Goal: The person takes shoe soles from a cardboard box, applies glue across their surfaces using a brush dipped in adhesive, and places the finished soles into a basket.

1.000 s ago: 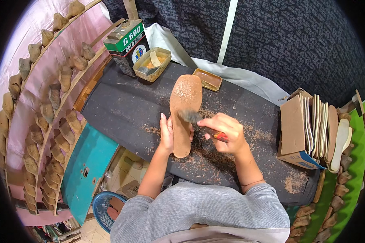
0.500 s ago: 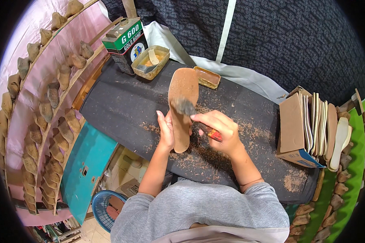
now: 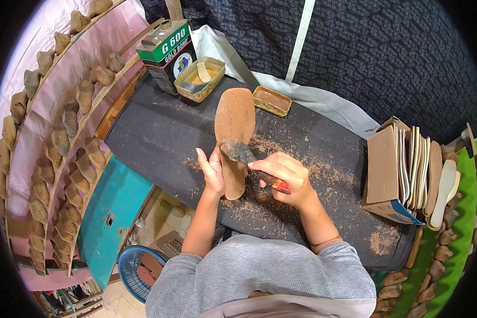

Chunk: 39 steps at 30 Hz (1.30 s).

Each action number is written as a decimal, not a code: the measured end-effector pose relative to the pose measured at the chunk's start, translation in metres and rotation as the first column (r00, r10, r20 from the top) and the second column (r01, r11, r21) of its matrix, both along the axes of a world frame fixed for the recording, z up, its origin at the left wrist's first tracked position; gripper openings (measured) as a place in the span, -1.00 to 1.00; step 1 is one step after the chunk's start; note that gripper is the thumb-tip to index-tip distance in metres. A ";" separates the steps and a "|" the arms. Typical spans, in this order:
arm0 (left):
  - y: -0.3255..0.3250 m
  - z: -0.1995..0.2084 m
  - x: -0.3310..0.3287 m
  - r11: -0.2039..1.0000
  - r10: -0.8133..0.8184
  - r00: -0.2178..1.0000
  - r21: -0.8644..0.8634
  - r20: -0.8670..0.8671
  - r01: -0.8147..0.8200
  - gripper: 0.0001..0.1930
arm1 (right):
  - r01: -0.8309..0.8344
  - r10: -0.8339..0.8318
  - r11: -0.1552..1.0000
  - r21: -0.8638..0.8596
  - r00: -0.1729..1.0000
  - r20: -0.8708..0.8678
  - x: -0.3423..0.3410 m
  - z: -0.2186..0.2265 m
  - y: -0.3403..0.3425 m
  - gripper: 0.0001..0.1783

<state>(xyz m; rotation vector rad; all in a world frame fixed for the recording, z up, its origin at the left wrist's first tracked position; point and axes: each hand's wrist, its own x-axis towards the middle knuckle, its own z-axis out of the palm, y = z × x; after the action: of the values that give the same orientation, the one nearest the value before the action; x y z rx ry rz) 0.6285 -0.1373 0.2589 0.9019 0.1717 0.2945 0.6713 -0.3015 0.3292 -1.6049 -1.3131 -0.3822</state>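
Observation:
My left hand [image 3: 213, 172] grips a tan shoe sole [image 3: 235, 114] near its narrow middle, thumb on the left side. The sole stands lengthwise in front of me, its wide end pointing away, and that end looks damp or shiny. In my right hand [image 3: 287, 177] is a brush [image 3: 270, 181] with a red and dark handle, held closed between fingers and thumb. Its dark, matted bristles [image 3: 236, 151] press on the sole's middle. Beyond the sole lies a shallow tray [image 3: 272, 100] of brownish liquid.
A green and black metal can [image 3: 169, 57] stands at the far left, beside a crusted tub [image 3: 200, 79] with a spreader in it. Brown shavings [image 3: 323, 172] litter the dark tabletop [image 3: 159, 124]. A cardboard box [image 3: 382, 164] of insoles sits at right. Racks of shoe lasts [image 3: 85, 95] flank the table.
The brush has moved down along the sole toward its narrow middle. The sole has shifted slightly left in the picture.

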 end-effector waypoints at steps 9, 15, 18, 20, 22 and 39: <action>0.019 -0.015 0.011 0.995 -0.057 0.992 -0.080 0.115 0.067 -0.13 | -0.159 0.148 0.974 -0.161 0.986 -0.078 0.001 -0.007 -0.011 -0.55; 0.014 -0.021 0.015 0.992 0.030 0.999 -0.126 0.031 -0.026 -0.21 | 0.019 -0.043 0.993 -0.113 0.975 -0.216 0.018 -0.003 -0.021 -0.53; 0.014 -0.025 0.010 0.988 -0.028 0.999 -0.149 0.026 0.031 -0.24 | 0.249 -0.260 0.965 -0.079 0.948 -0.184 0.038 -0.004 -0.020 -0.62; 0.014 -0.027 0.009 0.986 -0.031 1.000 -0.164 -0.003 0.030 -0.25 | 0.385 -0.380 0.923 -0.003 0.909 -0.171 0.058 -0.008 -0.014 -0.70; 0.013 -0.030 0.008 0.985 -0.048 0.999 -0.164 -0.006 0.046 -0.28 | 0.466 -0.462 0.884 -0.026 0.866 -0.193 0.084 -0.019 -0.011 -0.76; 0.014 -0.026 0.004 0.987 -0.020 0.999 -0.159 0.028 0.024 -0.43 | 0.580 -0.586 0.809 -0.091 0.789 -0.183 0.156 -0.080 -0.002 -0.70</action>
<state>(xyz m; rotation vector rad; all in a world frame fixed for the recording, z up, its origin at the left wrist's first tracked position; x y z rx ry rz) 0.6328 -0.1235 0.2324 0.7410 0.1586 0.2680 0.8272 -0.3038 0.2491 -2.0059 -0.6393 -0.5552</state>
